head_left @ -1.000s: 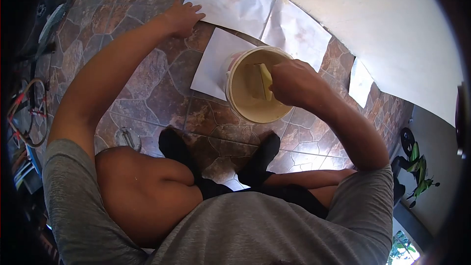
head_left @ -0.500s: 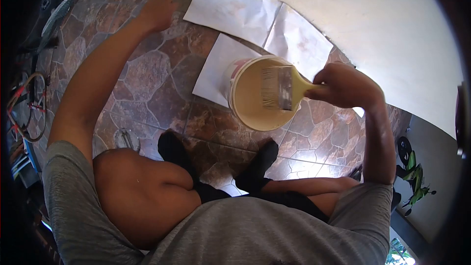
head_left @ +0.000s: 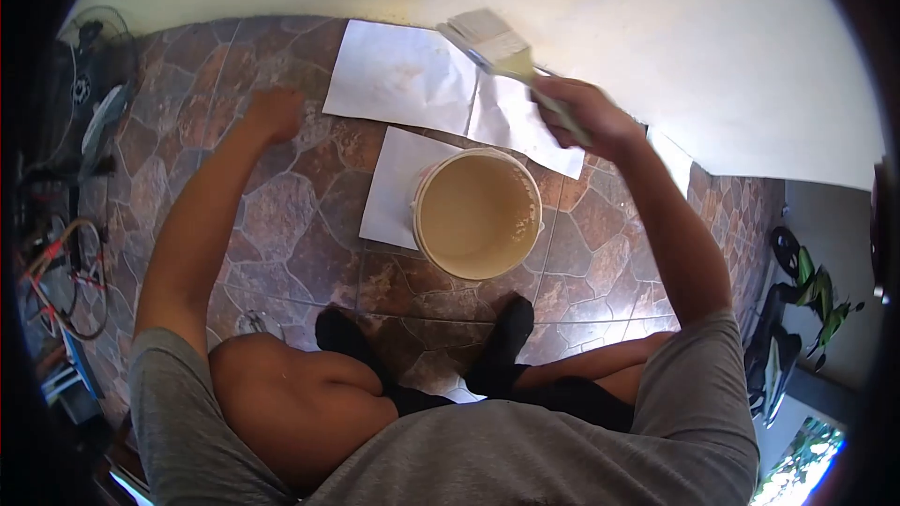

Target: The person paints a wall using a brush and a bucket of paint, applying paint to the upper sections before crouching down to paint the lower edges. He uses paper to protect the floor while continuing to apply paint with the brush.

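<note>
My right hand (head_left: 589, 120) is closed round the handle of a wide paintbrush (head_left: 497, 45). The bristles point up and left, in front of the pale wall (head_left: 600, 0), over the edge of the white sheets. Whether they touch the wall I cannot tell. Below stands a round bucket (head_left: 476, 215) with a cream-coloured inside, partly on a smaller white sheet (head_left: 384, 195). My left hand (head_left: 278, 114) hangs over the tiles at the left, its fingers curled in, with no object visible in it.
Larger white sheets (head_left: 403, 75) lie along the wall's foot on the stone-patterned floor (head_left: 281, 206). At the far left are a fan (head_left: 98, 28) and a bicycle-like frame (head_left: 66, 272). A green-leaved plant (head_left: 820, 309) is at the right. My feet are below the bucket.
My right hand has lifted the brush from over the bucket up and left to the wall. The view has shifted, showing more wall. My left hand stays curled.
</note>
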Available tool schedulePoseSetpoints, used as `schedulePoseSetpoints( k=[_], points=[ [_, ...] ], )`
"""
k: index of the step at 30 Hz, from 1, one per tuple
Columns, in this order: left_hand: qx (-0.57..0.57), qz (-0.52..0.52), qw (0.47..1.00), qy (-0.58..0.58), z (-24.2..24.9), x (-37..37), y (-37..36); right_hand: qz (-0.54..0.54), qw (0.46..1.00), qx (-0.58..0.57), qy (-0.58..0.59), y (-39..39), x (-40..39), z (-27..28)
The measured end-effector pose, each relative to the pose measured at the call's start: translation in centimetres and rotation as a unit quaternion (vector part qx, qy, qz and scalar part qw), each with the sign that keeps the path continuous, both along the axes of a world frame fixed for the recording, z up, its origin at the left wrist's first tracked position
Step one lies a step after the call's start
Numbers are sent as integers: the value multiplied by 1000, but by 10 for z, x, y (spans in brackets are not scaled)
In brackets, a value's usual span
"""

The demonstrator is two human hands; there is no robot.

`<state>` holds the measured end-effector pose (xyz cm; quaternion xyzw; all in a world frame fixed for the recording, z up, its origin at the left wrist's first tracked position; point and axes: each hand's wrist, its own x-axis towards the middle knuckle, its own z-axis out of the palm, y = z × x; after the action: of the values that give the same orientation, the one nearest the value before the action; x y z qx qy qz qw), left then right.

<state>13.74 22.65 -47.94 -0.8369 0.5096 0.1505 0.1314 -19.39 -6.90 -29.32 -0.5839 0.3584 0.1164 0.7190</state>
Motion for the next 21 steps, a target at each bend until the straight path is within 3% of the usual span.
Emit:
schedulePoseSetpoints(
  k=[2, 5, 10, 14, 16, 21],
  points=[
    [15, -13, 1000, 13, -1, -4, -1, -88, 993, 75, 34, 0, 16, -52],
    [-32, -56, 995, 82, -6, -16, 0, -192, 976, 71, 74, 9, 47, -99],
    [0, -94, 992, 85, -2, -33, 3, -305, 947, 101, -6, -23, 100, -147],
    [7, -75, 994, 80, -5, -26, 7, -362, 912, 165, -99, -45, 106, -85],
    [-17, -67, 996, 51, -6, -17, 8, -325, 937, 52, -121, -11, 80, -19],
    [-29, -50, 998, 34, -5, -4, 4, -244, 965, -28, -96, 6, 39, -36]
  ],
)
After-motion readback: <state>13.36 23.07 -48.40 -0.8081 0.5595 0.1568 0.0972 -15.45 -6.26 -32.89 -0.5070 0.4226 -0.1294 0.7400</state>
